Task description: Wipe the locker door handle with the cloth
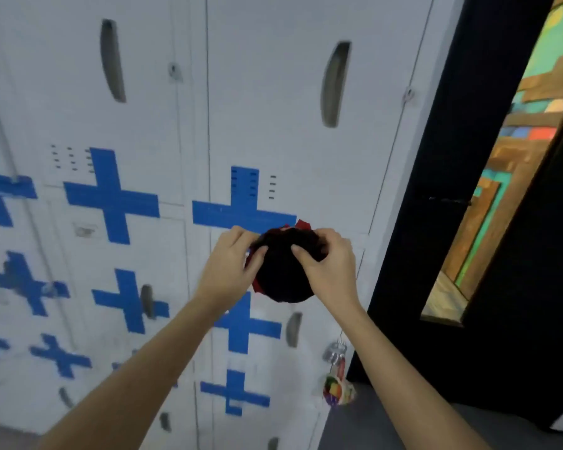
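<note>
A bunched dark cloth [283, 274] with red edges is held in front of the white lockers [306, 151], at about the middle of the view. My left hand [229, 261] pinches its left side. My right hand [325, 264] grips its right side, thumb on the front. Recessed grey door handles are set in the locker doors: one [334, 84] above the cloth on the right door, one [113, 60] on the door to its left, and a smaller handle [294, 329] just below the cloth. The cloth touches no handle.
Blue tape crosses [111, 196] mark many locker doors. A padlock with a colourful key tag [335, 371] hangs at the lower right door. A black door frame [442, 190] stands right of the lockers, with a colourful wall [517, 157] seen beyond it.
</note>
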A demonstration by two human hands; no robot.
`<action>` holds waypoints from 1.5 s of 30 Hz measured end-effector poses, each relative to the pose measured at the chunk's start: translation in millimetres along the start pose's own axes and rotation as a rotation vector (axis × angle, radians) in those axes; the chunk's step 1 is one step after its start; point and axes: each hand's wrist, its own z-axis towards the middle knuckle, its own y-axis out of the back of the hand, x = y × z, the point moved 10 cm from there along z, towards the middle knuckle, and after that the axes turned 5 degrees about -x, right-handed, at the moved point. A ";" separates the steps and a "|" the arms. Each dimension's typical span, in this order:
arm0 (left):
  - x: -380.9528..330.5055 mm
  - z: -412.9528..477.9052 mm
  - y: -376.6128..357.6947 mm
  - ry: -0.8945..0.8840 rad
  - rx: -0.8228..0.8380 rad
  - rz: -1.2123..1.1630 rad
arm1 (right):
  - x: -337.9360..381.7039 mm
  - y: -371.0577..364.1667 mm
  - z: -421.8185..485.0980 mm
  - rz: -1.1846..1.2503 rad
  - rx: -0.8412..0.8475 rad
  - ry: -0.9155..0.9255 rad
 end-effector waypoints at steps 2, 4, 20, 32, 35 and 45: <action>13.3 -28.6 8.3 0.070 -0.030 -0.002 | -8.9 -13.7 -23.7 -0.032 0.028 0.009; 32.4 -67.9 10.1 0.173 0.005 0.020 | -21.6 -34.2 -55.5 -0.006 0.096 -0.014; 207.5 -494.5 -36.2 1.092 0.204 0.089 | -240.7 -212.2 -418.5 0.091 0.730 -0.625; 325.3 -725.2 -155.1 1.313 0.242 0.134 | -451.4 -303.8 -595.7 -0.037 0.616 -0.882; 363.7 -750.0 -190.8 1.232 0.243 0.117 | -503.5 -338.8 -612.6 -0.095 0.584 -0.852; 458.6 -855.1 -290.7 1.224 0.726 0.267 | -619.0 -422.6 -667.2 -0.730 1.070 -0.422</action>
